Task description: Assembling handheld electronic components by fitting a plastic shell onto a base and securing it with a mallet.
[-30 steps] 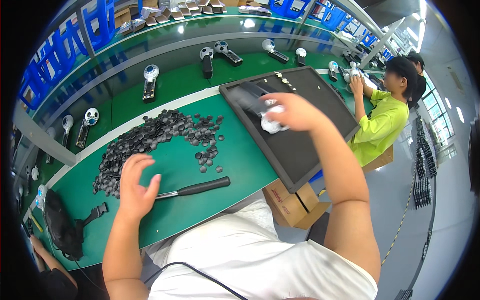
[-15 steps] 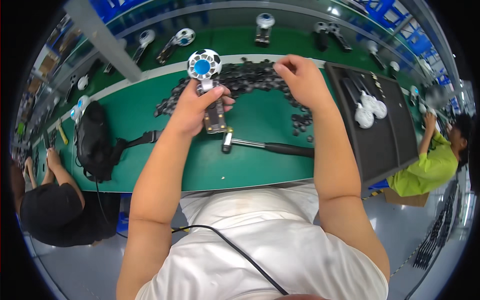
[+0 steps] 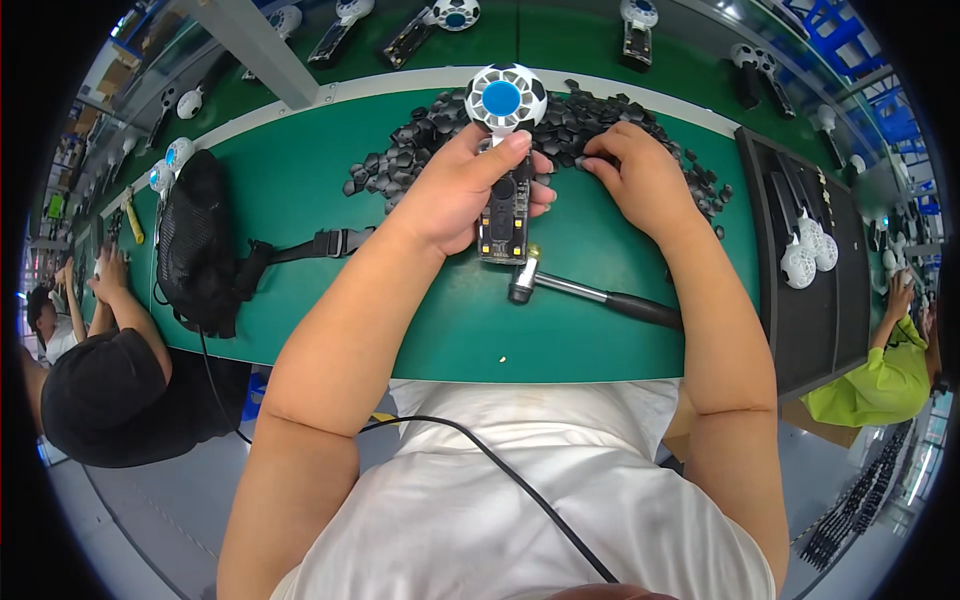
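My left hand (image 3: pixel 470 185) grips a handheld fan (image 3: pixel 500 98) by its dark, see-through handle. The round head has a white and black football pattern with a blue disc at its centre, and it points away from me. Beyond and around it spreads a pile of small black flat pieces (image 3: pixel 400 150). At the pile's near right edge, the thumb and fingers of my right hand (image 3: pixel 640 180) are drawn together. Whatever sits between those fingertips is too small to make out. Below the fan lies a hammer (image 3: pixel 585 288) with a black grip and a metal shaft.
On the left stands a black mesh bag (image 3: pixel 195 250) with a buckled strap. A dark tray (image 3: pixel 785 340) on the right holds several white football-patterned fans (image 3: pixel 810 250). More fans (image 3: pixel 637 40) lie on the far green surface. People work at both sides.
The whole view has shifted, placing the bench lower and further right. My right hand has come down to the black pieces. The fan stays in my left hand.
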### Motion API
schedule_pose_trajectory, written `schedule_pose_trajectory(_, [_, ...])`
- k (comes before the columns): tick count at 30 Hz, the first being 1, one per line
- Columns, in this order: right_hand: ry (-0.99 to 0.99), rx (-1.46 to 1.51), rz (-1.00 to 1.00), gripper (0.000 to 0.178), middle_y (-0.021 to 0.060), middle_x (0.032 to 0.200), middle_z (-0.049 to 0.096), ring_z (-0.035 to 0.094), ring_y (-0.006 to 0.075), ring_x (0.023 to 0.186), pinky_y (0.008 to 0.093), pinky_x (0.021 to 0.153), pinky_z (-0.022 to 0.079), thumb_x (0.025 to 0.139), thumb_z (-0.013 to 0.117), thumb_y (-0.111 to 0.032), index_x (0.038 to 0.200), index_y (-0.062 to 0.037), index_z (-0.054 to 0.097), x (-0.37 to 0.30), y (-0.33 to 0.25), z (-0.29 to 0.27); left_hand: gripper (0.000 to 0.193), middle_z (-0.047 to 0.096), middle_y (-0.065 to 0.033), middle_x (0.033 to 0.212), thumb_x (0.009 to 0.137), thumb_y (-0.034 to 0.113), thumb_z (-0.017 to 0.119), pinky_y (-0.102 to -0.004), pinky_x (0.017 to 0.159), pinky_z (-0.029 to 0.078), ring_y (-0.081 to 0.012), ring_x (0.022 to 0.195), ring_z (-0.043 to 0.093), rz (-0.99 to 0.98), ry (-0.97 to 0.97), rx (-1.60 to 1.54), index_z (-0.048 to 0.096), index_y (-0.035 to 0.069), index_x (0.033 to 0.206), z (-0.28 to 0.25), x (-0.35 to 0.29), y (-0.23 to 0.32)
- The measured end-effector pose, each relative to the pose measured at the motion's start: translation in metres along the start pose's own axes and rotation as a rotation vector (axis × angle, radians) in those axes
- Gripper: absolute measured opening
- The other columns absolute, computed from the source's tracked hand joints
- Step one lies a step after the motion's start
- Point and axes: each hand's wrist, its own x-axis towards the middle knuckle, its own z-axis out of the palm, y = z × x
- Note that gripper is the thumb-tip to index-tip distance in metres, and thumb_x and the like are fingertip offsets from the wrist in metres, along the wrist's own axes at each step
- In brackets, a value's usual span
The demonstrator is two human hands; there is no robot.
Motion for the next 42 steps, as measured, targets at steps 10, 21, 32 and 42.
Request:
schedule_pose_trajectory(10, [0.255,0.024,-0.326,0.009,0.0044,0.095,0.065,0.059,0.0227,0.077,0.0338,0.073,0.049,0.083,0.074,0.001,0.09,-0.0035,0.07,-0.01,-0.009,-0.019,0.042,0.069,-0.017,0.105,0.103,0.025,0.068,-0.036,0.073,0.065,-0.0253,0.081,0.074,-0.089,-0.08,-0.077,0.049,-0.001,0.13,0.009,-0.003,-0.012])
schedule_pose_trajectory(21, [0.689,-0.076,-0.557,0.019,0.0052,0.095,0.066,0.059,0.0214,0.078,0.0315,0.067,0.048,0.074,0.08,0.007,0.086,-0.0043,0.071,-0.025,-0.05,-0.05,0.046,0.069,-0.0167,0.104,0.101,0.027,0.072,-0.034,0.072,0.063,-0.0233,0.077,0.072,-0.05,-0.124,-0.126,0.05,-0.002,0.129,0.019,-0.012,-0.02])
schedule_pose_trajectory(32, [0.708,-0.01,-0.645,0.022,0.008,0.1,0.069,0.062,0.023,0.084,0.0325,0.069,0.051,0.072,0.081,0.009,0.087,-0.0048,0.071,-0.025,-0.045,-0.033,0.059,0.067,-0.0155,0.103,0.098,0.047,0.072,-0.0346,0.069,0.059,-0.0204,0.071,0.066,0.078,-0.065,-0.162,0.058,-0.002,0.128,0.003,-0.005,-0.012])
schedule_pose_trajectory(42, [0.686,0.119,-0.631,0.023,0.008,0.099,0.071,0.062,0.0228,0.085,0.033,0.071,0.053,0.072,0.08,0.008,0.089,-0.0039,0.07,-0.028,-0.043,-0.036,0.062,0.068,-0.0174,0.101,0.101,0.055,0.063,-0.0341,0.068,0.059,-0.021,0.074,0.067,-0.038,-0.064,-0.096,0.06,-0.003,0.124,0.018,-0.006,-0.022])
